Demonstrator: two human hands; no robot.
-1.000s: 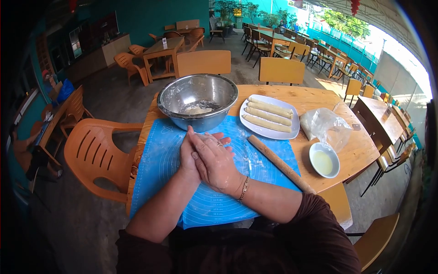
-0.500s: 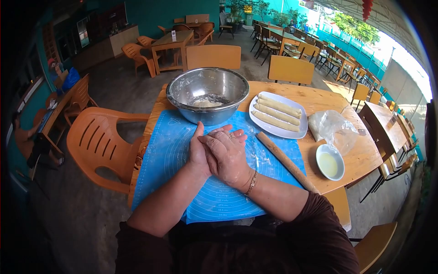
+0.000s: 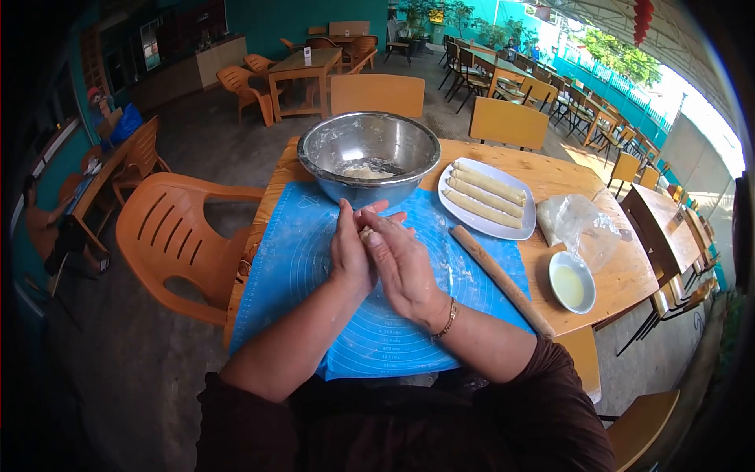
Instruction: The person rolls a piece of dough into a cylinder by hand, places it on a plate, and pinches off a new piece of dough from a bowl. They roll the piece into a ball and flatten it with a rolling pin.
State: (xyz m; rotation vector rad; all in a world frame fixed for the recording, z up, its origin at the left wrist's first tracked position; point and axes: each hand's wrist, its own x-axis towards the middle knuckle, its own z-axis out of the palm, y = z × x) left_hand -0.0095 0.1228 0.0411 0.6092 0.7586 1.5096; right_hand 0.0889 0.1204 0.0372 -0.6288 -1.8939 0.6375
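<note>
My left hand (image 3: 353, 248) and my right hand (image 3: 405, 263) are cupped together over the blue measuring mat (image 3: 362, 338), palms facing. A small pale lump of dough (image 3: 365, 232) shows between them, mostly hidden by my fingers. Flour whitens the skin of my right hand. Just beyond my fingertips stands a steel mixing bowl (image 3: 370, 189) with floury dough (image 3: 368, 171) in the bottom. To the right of my hands, a wooden rolling pin (image 3: 503, 282) lies slantwise across the mat's edge.
On the white plate (image 3: 511, 230) rest several pale filled rolls (image 3: 489, 190). Farther right are a clear plastic bag (image 3: 586, 224) and a small bowl of yellowish liquid (image 3: 572, 285). An orange chair (image 3: 169, 244) stands at the table's left. A person (image 3: 51, 220) sits far left.
My palms have gone from pressed flat over each other to cupped, with a gap where the dough shows. The view has shifted slightly; the bowl, plate and rolling pin stay on the table.
</note>
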